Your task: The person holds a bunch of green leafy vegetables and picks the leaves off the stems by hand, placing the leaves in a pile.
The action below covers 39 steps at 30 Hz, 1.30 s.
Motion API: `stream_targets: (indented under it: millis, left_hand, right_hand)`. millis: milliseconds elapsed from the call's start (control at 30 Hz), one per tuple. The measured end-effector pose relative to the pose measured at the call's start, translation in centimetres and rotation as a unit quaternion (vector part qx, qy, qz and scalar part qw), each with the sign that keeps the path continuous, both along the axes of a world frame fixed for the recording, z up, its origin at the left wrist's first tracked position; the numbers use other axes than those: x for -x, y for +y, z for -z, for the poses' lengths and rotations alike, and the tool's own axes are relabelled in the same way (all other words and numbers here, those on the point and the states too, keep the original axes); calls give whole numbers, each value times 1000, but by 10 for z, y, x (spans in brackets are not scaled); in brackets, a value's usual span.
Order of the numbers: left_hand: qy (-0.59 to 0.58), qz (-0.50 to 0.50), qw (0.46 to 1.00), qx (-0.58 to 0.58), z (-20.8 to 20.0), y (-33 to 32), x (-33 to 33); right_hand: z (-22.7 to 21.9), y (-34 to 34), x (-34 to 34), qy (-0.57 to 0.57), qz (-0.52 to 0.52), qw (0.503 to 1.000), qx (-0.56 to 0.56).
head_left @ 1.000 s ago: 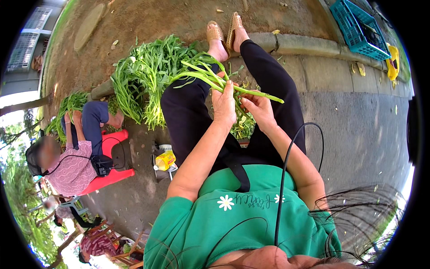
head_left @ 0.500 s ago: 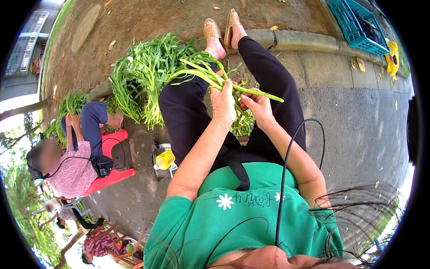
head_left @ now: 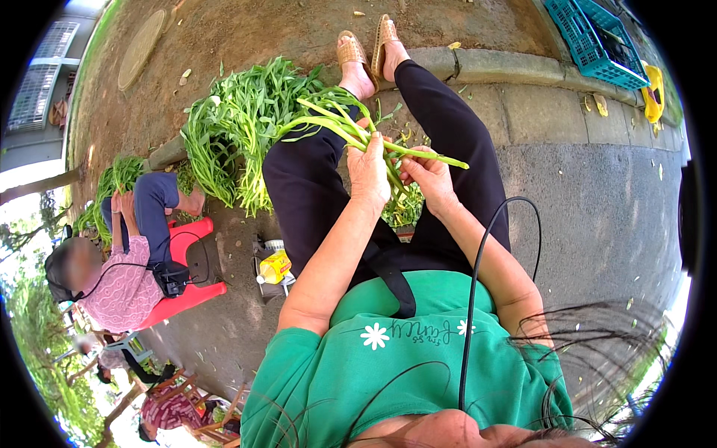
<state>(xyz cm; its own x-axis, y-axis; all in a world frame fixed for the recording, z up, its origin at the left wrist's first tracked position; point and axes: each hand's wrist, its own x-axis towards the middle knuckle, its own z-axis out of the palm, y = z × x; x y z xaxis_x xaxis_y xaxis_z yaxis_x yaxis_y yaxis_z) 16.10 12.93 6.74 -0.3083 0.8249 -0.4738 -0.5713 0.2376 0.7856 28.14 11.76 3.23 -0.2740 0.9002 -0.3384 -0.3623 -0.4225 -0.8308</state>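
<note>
The stems (head_left: 340, 128) are held across the knees (head_left: 295, 168), the fingers of the left hand (head_left: 369, 173) closed round them, those of the right hand (head_left: 431, 178) seemingly pinched on them. Picking over looks like the current step; next calls for a steady left hold and small right-hand pull.

green stems (head_left: 345, 131) slightly further left, left fingers (head_left: 374, 147) too
</note>
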Motion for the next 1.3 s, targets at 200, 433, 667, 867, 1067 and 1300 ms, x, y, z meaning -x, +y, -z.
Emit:
stream_targets:
  millis: [200, 433, 667, 867, 1067, 1300]
  left_hand:
    - [-1, -1, 1000, -5, 0, 0, -2]
    - [-16, 4, 1000, -4, -1, -1, -2]
    - [-28, -2, 1000, 6, -5, 0, -4]
    - [-18, 0, 1000, 5, -2, 0, -2]
    - [-1, 1, 1000, 3, -1, 1, -1]
    - [7, 0, 1000, 0, 0, 2, 1]
  right_hand:
    - [-2, -1, 1, -3, -23, 1000, -10]
    - [-2, -1, 1, 8, -4, 1000, 6]
    - [-4, -1, 1, 31, 7, 999, 19]
    - [-6, -1, 0, 30, 4, 999, 26]
    - [1, -2, -2, 31, -2, 999, 27]
    - [-1, -1, -3, 20, -30, 999, 24]
